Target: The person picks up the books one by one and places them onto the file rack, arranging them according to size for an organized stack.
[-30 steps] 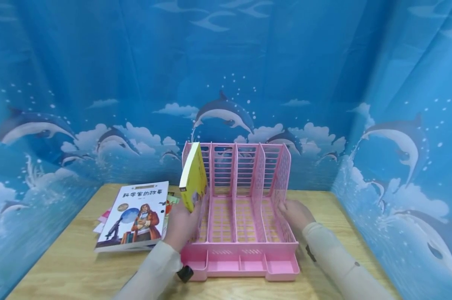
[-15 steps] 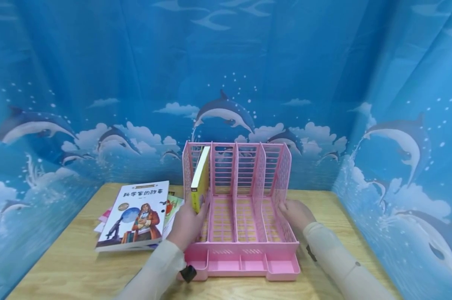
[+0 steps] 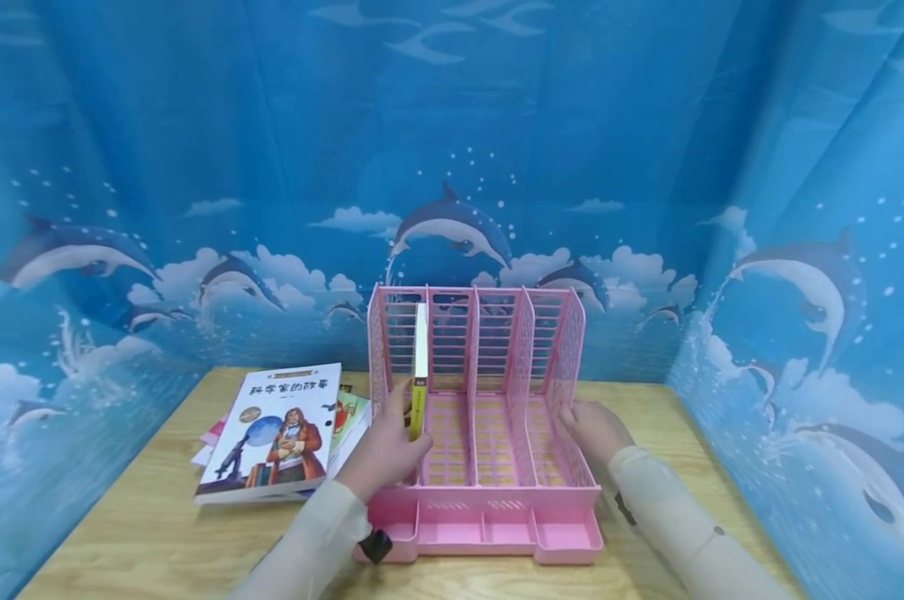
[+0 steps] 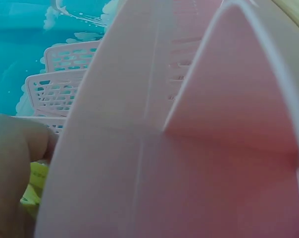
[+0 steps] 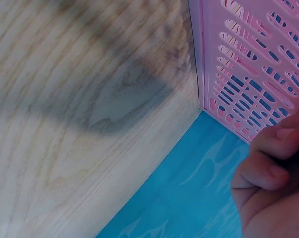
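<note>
Your left hand (image 3: 387, 446) pinches the book (image 3: 419, 367) upright near mid-frame, presumably so it fits the rack (image 3: 507, 504), which your right hand (image 3: 596, 432), fingers curled, probably steadies, though whether it grips I cannot tell

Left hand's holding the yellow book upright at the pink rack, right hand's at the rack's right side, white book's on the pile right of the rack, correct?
No: the head view shows the white book on the pile left of the pink rack, not right. The rest stands.
</note>
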A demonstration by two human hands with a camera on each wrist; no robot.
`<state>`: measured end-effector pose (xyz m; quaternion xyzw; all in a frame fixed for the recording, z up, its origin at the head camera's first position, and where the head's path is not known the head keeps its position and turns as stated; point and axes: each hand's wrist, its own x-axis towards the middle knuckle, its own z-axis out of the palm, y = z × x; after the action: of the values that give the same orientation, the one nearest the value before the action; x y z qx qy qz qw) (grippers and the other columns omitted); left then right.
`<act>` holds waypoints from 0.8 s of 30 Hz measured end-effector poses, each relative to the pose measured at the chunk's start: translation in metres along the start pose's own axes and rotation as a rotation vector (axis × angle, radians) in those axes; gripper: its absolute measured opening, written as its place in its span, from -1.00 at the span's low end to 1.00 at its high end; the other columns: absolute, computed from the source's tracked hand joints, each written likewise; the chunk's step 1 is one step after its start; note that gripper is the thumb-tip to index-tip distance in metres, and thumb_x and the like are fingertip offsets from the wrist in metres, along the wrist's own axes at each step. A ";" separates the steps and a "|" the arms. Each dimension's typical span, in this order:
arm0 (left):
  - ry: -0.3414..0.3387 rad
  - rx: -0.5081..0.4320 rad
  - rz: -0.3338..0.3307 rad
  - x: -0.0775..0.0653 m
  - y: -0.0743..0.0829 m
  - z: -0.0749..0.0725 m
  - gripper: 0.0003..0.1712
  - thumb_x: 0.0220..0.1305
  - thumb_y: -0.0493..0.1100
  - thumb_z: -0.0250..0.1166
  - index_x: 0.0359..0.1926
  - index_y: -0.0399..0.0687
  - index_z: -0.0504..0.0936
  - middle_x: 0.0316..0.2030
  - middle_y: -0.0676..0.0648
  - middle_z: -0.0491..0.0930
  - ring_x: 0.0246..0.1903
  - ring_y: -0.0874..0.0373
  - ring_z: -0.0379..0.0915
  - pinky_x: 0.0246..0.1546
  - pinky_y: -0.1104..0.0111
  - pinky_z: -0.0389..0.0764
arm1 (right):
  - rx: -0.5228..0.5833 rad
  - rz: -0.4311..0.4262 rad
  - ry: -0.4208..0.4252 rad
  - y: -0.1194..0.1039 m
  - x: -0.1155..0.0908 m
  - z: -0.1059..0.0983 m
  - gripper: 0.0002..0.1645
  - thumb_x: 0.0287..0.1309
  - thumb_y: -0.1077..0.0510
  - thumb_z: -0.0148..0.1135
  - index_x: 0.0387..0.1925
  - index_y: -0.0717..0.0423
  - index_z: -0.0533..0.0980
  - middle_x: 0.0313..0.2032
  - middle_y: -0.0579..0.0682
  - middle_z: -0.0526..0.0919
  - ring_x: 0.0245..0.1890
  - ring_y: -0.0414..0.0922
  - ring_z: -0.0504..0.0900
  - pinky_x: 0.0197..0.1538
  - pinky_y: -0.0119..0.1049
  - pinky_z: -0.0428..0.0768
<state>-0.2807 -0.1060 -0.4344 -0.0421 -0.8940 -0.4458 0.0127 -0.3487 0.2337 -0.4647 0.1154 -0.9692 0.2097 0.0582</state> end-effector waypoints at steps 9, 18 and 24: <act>-0.040 0.033 0.048 -0.009 0.003 -0.005 0.12 0.25 -0.19 0.24 0.48 0.50 -0.37 0.34 -0.10 0.25 -0.15 -0.01 0.58 -0.41 0.26 0.65 | 0.008 -0.013 -0.014 0.004 0.000 0.001 -0.46 0.49 -0.05 -0.27 -0.64 -0.03 0.34 -0.53 -0.09 0.55 -0.42 -0.06 0.57 -0.15 -0.06 0.50; -0.020 0.003 0.047 -0.014 0.006 -0.008 0.03 0.17 -0.17 0.37 0.50 0.34 -0.04 0.14 -0.04 0.43 -0.12 0.08 0.53 -0.38 0.39 0.64 | 0.010 -0.015 -0.036 0.009 -0.003 -0.002 -0.44 0.50 -0.05 -0.28 -0.60 0.00 0.42 -0.53 -0.09 0.53 -0.39 -0.06 0.57 -0.07 0.00 0.49; 0.059 0.110 0.046 -0.023 0.009 -0.019 0.00 0.13 -0.09 0.39 0.50 0.15 0.04 0.17 -0.03 0.40 -0.02 0.04 0.49 -0.20 0.29 0.62 | 0.020 -0.042 -0.015 0.004 0.000 -0.003 -0.47 0.50 -0.03 -0.26 -0.51 -0.02 0.52 -0.43 -0.05 0.63 -0.27 0.06 0.64 -0.03 0.07 0.49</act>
<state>-0.2573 -0.1172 -0.4177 -0.0486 -0.9152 -0.3967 0.0518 -0.3493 0.2389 -0.4634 0.1379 -0.9648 0.2174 0.0540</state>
